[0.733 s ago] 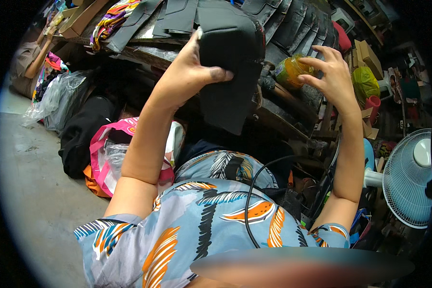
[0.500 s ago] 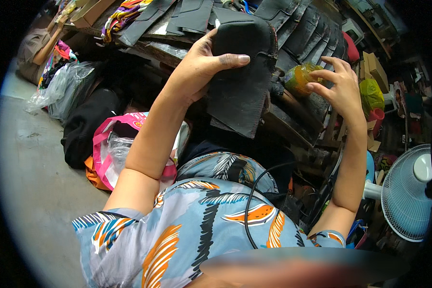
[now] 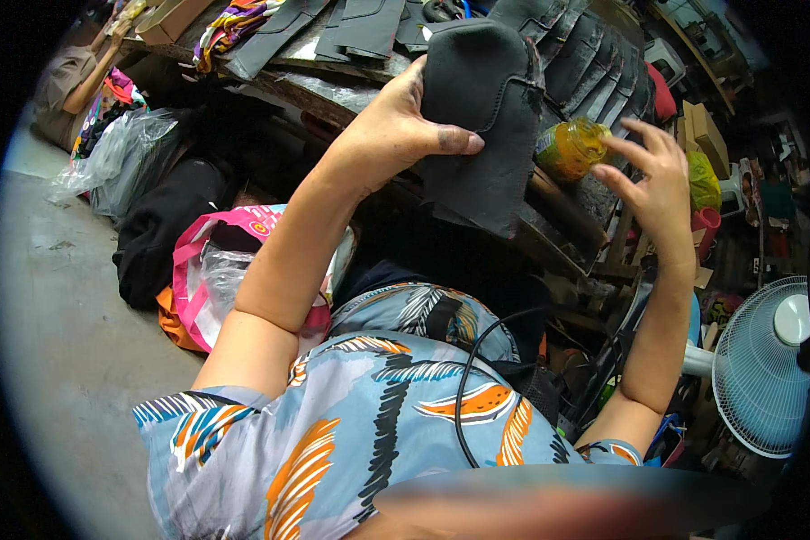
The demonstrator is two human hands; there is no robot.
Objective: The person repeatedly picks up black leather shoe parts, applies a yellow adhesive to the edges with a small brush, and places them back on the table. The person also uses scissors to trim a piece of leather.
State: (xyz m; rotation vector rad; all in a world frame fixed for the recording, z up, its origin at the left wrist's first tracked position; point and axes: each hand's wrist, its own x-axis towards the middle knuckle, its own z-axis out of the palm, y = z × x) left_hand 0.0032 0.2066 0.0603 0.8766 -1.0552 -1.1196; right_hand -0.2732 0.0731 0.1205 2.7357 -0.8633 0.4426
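One gap matters: right hand [image 3: 654,184] to yellow-green jar [image 3: 567,151]. The jar lies just left of my right fingertips, mouth end toward them, long axis running roughly left-right across my view. Right hand is nearer to it by far; fingers spread and curved, thumb apart below, nothing seen between them. Can't tell if a fingertip touches the rim or sits just beside it. Left hand [image 3: 403,121] grips a black stitched piece [image 3: 479,112]: thumb flat on the near face, other fingers mostly hidden behind. That piece stands long way up-down, rounded end at top, straight-cut end hanging below my thumb, leaning slightly. Its right edge comes close to the jar's left side in view; depth between them unclear. So the jar sits between held piece and right hand. Row of overlapping black pieces [image 3: 598,67] lies just beyond, above the jar in view.
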